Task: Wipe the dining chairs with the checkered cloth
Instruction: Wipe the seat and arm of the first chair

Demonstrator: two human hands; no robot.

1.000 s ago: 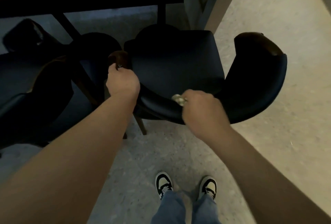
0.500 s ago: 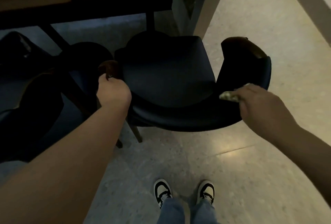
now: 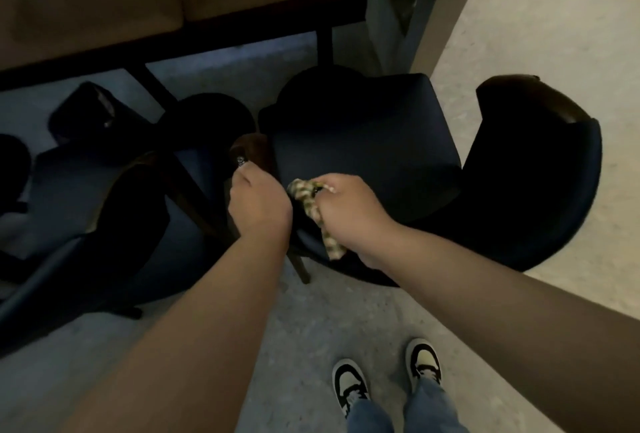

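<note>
Your right hand gripped the bunched green-and-cream checkered cloth, pressing it on the curved backrest of the dark navy upholstered dining chair. Your left hand curled round its brown wooden armrest end. I judged this chair mid-wipe; the second dark chair farther left looked untouched, though dimness hid much.

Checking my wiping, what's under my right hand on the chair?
The checkered cloth, gripped by the right hand against the dark chair near the backrest's left end; the spot beneath is covered.
</note>
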